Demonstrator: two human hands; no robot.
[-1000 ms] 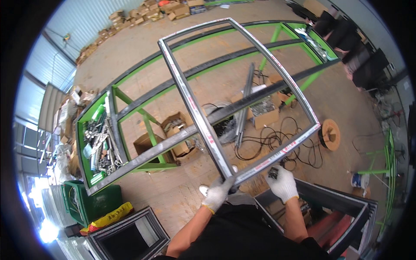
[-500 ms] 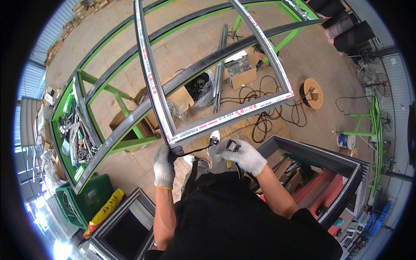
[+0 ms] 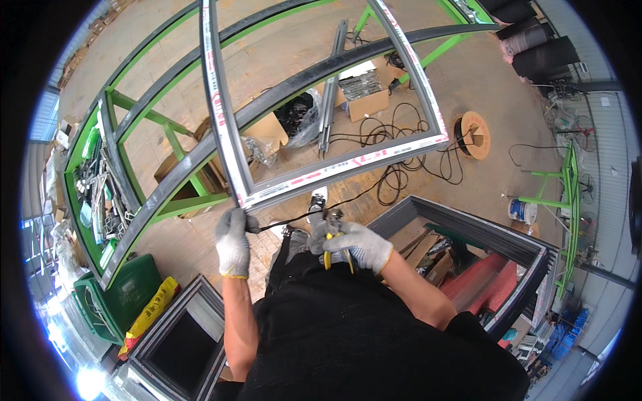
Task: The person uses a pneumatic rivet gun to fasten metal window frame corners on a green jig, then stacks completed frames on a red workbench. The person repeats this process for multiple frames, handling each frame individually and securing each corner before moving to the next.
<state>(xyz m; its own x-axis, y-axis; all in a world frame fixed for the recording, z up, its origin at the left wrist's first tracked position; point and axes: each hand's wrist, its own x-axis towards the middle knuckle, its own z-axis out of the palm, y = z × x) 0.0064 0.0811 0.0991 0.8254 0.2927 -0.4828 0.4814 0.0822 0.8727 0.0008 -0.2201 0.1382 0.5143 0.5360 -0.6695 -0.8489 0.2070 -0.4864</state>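
Observation:
A grey window frame (image 3: pixel 348 166), covered with white and red protective film, rests on the black-topped rails of a green rack. At its near left corner, my left hand (image 3: pixel 232 246) in a grey-white glove is closed on a thin black strip (image 3: pixel 294 218). From there the strip runs right, toward black coils on the floor. My gloved right hand (image 3: pixel 364 247) grips yellow-handled pliers (image 3: pixel 329 257) in front of my body, their dark head pointing away from me near the strip. Some blur hides whether the jaws touch it.
The green rack (image 3: pixel 194 190) curves across the far side. Stacked dark frames (image 3: pixel 461 224) stand at right, more frames (image 3: pixel 180 341) at lower left beside a green bin (image 3: pixel 127 294). Beyond lie cardboard boxes (image 3: pixel 366 103), a cable reel (image 3: pixel 475 136) and tangled black cable (image 3: pixel 394 180).
The pliers have turned in my right hand, so their yellow handles now show. My left hand stays by the frame corner with the black strip. The view has shifted slightly.

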